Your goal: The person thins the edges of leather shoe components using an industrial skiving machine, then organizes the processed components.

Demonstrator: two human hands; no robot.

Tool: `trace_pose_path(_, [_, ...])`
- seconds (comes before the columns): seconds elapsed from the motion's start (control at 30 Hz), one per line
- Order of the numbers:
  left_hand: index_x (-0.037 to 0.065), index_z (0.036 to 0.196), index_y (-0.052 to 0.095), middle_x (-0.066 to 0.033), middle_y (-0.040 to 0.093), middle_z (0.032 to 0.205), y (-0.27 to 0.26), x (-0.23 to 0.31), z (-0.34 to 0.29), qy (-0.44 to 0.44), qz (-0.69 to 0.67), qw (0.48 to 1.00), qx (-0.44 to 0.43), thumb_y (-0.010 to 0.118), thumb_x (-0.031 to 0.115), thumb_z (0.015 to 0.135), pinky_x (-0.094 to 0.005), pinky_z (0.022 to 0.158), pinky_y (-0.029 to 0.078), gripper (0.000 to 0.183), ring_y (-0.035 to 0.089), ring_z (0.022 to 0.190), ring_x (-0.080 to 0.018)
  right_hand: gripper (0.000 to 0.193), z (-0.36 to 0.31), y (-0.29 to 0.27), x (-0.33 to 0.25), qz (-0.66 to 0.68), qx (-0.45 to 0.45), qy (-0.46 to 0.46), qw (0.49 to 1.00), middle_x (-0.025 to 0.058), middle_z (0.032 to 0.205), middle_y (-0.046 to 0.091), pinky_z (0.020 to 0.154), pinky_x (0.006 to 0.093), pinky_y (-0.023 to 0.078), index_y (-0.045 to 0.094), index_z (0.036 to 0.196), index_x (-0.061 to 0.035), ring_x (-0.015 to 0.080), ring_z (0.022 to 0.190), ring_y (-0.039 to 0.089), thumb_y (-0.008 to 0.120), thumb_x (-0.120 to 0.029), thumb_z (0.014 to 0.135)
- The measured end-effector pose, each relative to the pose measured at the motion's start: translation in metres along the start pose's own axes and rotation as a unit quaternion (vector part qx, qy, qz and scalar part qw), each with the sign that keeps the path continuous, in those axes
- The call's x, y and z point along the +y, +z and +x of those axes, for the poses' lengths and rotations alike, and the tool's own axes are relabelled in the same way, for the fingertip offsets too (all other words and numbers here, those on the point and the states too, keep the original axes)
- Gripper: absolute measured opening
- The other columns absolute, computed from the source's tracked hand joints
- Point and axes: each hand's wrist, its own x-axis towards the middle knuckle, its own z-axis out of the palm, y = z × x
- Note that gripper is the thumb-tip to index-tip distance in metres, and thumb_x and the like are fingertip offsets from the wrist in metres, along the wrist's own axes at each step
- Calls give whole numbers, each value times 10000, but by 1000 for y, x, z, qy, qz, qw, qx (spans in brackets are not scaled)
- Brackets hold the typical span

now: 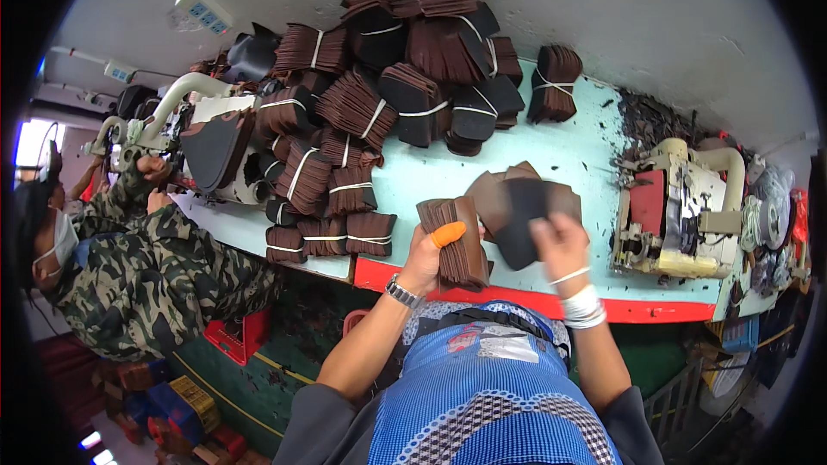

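Stack [457, 241] clamped in your left hand [426, 258] at centre frame, thumb on top to steady it; right hand [560, 245] pinches fanned pieces [517, 207], keeping them spread.

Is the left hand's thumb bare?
No, the left hand wears an orange rubber cot on its thumb, pressed on the stack of brown leather pieces it grips.

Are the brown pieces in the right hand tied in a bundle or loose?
Loose. The brown pieces fan out unevenly from the right hand with no band around them, while the bundles heaped on the table each carry a white band.
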Motion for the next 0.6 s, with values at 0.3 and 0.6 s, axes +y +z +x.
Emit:
trace_pose_path(0.3, [8, 1120, 488, -110, 605, 970, 11, -11, 10, 21, 124, 992, -4, 557, 213, 859, -316, 755, 520, 339, 610, 889, -171, 146, -2, 15, -4, -104, 44, -85, 990, 166, 631, 613, 523, 319, 456, 659, 764, 10, 225, 540, 607, 679, -132, 734])
trace_pose_path(0.6, [36, 1131, 501, -86, 598, 1019, 15, -9, 22, -113, -58, 992, 3, 550, 194, 865, -322, 760, 524, 313, 617, 886, -174, 287, 0, 21, -3, 55, -146, 42, 987, 3, 523, 464, 465, 253, 346, 600, 736, 58, 57, 507, 375, 602, -207, 845])
